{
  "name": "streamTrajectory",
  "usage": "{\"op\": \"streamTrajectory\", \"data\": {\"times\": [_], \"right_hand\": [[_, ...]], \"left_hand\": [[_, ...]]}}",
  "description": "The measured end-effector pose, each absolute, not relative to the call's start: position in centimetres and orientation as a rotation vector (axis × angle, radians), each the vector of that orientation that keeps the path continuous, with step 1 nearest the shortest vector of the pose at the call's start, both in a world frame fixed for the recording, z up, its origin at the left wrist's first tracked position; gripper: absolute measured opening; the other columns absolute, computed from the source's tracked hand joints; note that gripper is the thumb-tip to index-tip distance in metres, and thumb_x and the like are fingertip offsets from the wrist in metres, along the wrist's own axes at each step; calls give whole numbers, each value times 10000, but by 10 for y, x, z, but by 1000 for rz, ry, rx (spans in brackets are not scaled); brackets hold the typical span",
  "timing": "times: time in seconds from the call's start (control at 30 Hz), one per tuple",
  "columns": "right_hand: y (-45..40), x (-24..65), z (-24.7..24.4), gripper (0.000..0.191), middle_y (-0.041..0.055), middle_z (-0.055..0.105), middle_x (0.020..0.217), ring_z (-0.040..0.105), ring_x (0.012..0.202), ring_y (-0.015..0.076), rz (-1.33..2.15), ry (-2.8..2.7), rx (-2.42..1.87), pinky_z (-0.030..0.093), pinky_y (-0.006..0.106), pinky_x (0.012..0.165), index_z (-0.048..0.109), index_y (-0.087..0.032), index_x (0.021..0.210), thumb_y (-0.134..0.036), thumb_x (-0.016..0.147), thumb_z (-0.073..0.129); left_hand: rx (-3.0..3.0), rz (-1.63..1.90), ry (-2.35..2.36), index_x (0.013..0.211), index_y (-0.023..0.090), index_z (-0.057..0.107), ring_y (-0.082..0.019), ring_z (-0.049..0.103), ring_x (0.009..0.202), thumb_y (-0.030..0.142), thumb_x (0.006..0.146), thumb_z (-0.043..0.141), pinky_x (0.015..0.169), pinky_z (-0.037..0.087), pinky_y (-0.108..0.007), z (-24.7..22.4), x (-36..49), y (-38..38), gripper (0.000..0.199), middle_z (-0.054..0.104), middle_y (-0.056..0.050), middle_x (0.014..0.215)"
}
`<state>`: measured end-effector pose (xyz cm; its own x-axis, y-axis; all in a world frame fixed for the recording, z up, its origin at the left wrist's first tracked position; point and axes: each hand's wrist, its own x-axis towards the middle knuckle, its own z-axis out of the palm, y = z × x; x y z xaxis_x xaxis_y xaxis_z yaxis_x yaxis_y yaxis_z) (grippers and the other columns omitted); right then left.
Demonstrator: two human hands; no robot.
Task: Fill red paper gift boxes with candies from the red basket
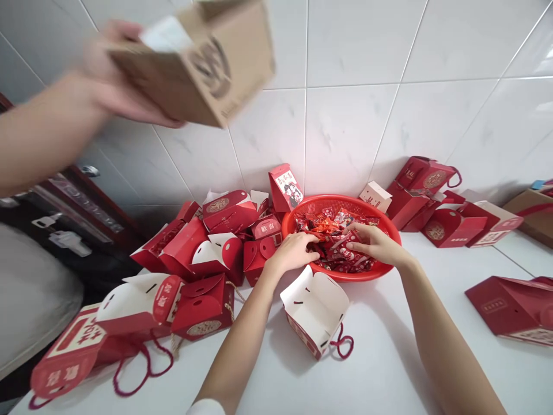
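Both hands are in a red plastic basket (pixel 391 226) heaped with wrapped candies (pixel 330 226), mostly red. My left hand (pixel 298 252) reaches over the near left rim, fingers curled in among the candies; what they hold, if anything, is hidden. My right hand (pixel 375 245) comes from the right, thumb and fingers closed on a red candy packet (pixel 341 252) at the top of the heap. Just in front of the basket stands an open gift box (pixel 317 305), its white inside facing up and a dark red cord beside it.
Several red gift boxes (pixel 203 314) crowd the left; more boxes (pixel 453 222) stand at the right back, and one box (pixel 510 308) lies at the right. Another person's hand (pixel 116 80) holds a brown cardboard box (pixel 233 63), blurred, above the table. A tiled wall (pixel 354 127) is behind.
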<state>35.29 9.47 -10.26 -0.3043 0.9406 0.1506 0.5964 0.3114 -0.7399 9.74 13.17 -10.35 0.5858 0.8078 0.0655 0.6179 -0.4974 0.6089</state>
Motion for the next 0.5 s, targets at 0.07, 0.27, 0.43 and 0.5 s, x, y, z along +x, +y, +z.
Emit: {"op": "streamTrajectory", "data": {"times": [0.07, 0.27, 0.43, 0.5], "right_hand": [[95, 352, -103, 347, -44, 473, 658, 464, 614, 161, 817, -1957, -1343, 405, 301, 593, 596, -197, 1032, -502, 867, 615], [95, 355, -101, 233, 31, 629, 899, 616, 844, 210, 959, -2001, -1292, 498, 320, 723, 555, -210, 884, -390, 782, 660], [97, 358, -103, 184, 16, 642, 805, 601, 737, 190, 990, -2078, -1361, 488, 304, 654, 581, -198, 831, -344, 746, 654], [99, 359, -104, 193, 22, 654, 824, 602, 747, 193, 965, -2098, -1385, 489, 305, 662, 595, -196, 843, -358, 749, 644]], "left_hand": [[2265, 505, 1163, 1253, 162, 705, -242, 726, 879, 232, 806, 710, 862, 552, -349, -104, 98, 132, 452, 735, -123, 1152], [2298, 718, 1212, 1352, 181, 636, -270, 592, 1276, 169, 846, 676, 1122, 430, -383, -105, 113, 139, 508, 611, -128, 1375], [2347, 571, 1231, 1060, 242, 792, -321, 623, 1220, 244, 842, 728, 1078, 451, -457, -108, 128, 144, 227, 695, -90, 1281], [2324, 581, 1263, 1020, 213, 804, -319, 663, 1150, 240, 898, 656, 1034, 478, -449, -108, 127, 144, 194, 732, -113, 1206]]}}
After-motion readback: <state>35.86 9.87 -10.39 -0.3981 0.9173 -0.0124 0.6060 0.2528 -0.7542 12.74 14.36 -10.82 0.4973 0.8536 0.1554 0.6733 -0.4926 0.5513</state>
